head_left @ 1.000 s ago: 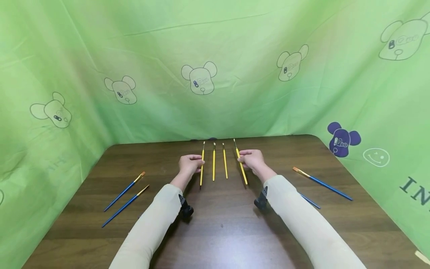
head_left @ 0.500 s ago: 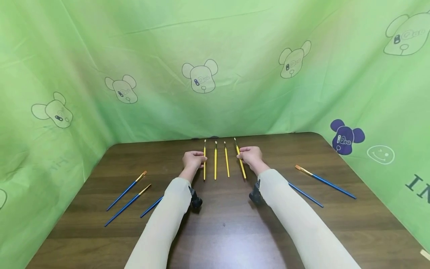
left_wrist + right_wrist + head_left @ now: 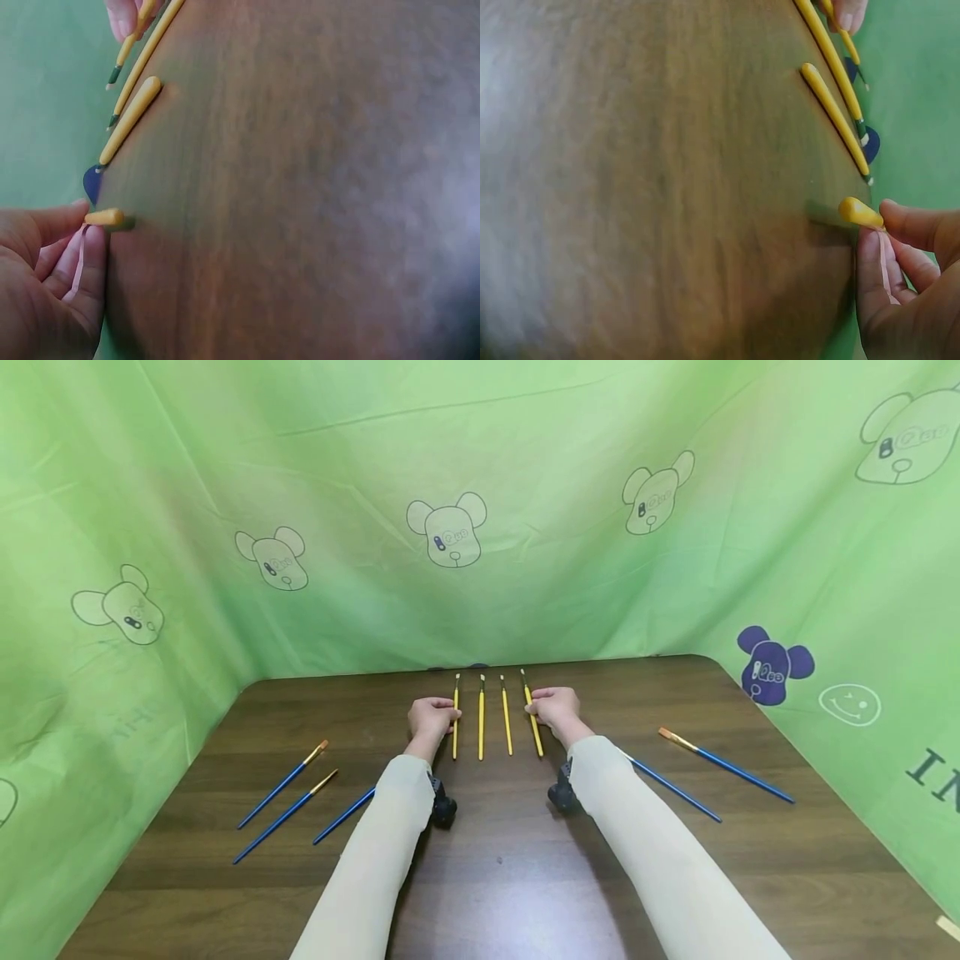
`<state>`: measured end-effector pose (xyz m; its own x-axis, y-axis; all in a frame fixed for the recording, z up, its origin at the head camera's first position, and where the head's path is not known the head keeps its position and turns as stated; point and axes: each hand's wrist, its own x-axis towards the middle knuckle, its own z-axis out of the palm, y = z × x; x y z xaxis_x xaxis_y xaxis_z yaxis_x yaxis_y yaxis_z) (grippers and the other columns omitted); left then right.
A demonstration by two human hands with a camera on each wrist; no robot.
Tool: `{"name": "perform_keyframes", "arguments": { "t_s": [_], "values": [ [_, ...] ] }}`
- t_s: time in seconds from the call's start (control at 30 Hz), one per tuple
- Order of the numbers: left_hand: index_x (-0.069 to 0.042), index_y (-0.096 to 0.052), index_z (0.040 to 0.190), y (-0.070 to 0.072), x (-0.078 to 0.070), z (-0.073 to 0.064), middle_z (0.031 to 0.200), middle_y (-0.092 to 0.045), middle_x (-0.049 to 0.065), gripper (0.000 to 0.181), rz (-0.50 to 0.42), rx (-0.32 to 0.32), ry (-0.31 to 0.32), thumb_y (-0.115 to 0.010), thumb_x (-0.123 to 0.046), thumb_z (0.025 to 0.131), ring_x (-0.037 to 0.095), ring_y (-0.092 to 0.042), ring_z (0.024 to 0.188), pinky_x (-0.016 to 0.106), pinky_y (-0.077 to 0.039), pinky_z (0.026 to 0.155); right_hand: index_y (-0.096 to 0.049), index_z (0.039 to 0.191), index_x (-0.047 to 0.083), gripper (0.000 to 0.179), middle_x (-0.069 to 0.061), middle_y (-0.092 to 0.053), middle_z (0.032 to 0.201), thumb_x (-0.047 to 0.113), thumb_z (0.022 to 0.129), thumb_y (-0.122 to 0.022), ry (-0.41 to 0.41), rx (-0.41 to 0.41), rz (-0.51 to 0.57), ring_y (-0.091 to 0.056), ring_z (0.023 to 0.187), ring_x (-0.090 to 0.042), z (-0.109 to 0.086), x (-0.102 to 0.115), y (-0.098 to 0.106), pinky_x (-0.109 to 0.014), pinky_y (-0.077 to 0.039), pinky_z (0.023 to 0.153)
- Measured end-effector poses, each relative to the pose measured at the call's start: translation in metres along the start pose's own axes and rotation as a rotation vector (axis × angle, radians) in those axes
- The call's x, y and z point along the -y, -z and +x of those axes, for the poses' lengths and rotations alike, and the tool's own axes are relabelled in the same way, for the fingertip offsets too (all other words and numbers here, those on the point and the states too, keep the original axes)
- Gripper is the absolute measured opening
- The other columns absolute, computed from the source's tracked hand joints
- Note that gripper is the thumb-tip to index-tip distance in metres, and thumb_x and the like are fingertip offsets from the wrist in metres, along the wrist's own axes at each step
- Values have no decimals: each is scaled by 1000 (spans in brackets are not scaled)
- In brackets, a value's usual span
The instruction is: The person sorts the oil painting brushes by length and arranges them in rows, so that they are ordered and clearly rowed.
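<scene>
Near the table's far edge, my left hand [image 3: 430, 718] pinches a yellow paintbrush [image 3: 455, 743] between thumb and fingers, bristles pointing away from me. My right hand [image 3: 557, 707] pinches another yellow paintbrush [image 3: 537, 741], slightly slanted. Between them lie two more yellow paintbrushes, one left of centre [image 3: 482, 722] and one right of centre [image 3: 507, 722], about parallel. The left wrist view shows the rounded handle end [image 3: 109, 217] of the left brush jutting past the fingertips. In the right wrist view, the right brush's handle end [image 3: 860, 213] points toward the camera, its bristles hidden.
On the left of the brown table [image 3: 495, 893] lie three blue paintbrushes, the outermost [image 3: 273, 793] with an orange tip; my left sleeve partly covers one [image 3: 341, 818]. Two blue paintbrushes [image 3: 738, 770] [image 3: 678, 791] lie on the right. A green printed curtain [image 3: 360, 610] hangs behind.
Both hands have come a little closer together with their brushes. The right brush has shifted slightly left over the last half second. Both sleeves have moved inward, showing more of the inner blue brushes.
</scene>
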<state>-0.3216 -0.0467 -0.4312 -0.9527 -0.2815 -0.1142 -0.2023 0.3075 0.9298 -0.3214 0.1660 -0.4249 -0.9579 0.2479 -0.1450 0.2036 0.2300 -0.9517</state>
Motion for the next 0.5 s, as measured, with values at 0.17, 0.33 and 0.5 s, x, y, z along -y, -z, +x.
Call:
{"name": "perform_keyframes", "arguments": {
  "t_s": [0.17, 0.33, 0.5],
  "values": [
    [-6, -77, 93, -2, 2, 1, 86, -72, 6, 13, 22, -19, -13, -79, -6, 79, 10, -60, 53, 23, -53, 52, -66, 115, -6, 34, -21, -67, 111, -4, 82, -73, -10, -12, -35, -64, 80, -17, 0, -2, -3, -26, -56, 73],
    [-9, -78, 90, -3, 3, -1, 82, -72, 3, 12, 67, -49, -17, -81, -10, 78, 9, -58, 50, 22, -49, 50, -67, 115, -5, 33, -20, -65, 112, -1, 83, -74, -12, -21, -77, -64, 88, -21, -1, -2, -3, -28, -56, 77],
    [-11, -79, 87, -4, 4, -3, 75, -71, 1, 10, 101, -73, -38, -82, -13, 78, 9, -58, 52, 24, -44, 50, -69, 113, 0, 31, -16, -66, 111, 5, 83, -75, -15, -28, -151, -64, 85, -19, -1, -4, -4, -27, -54, 75]
  ]
}}
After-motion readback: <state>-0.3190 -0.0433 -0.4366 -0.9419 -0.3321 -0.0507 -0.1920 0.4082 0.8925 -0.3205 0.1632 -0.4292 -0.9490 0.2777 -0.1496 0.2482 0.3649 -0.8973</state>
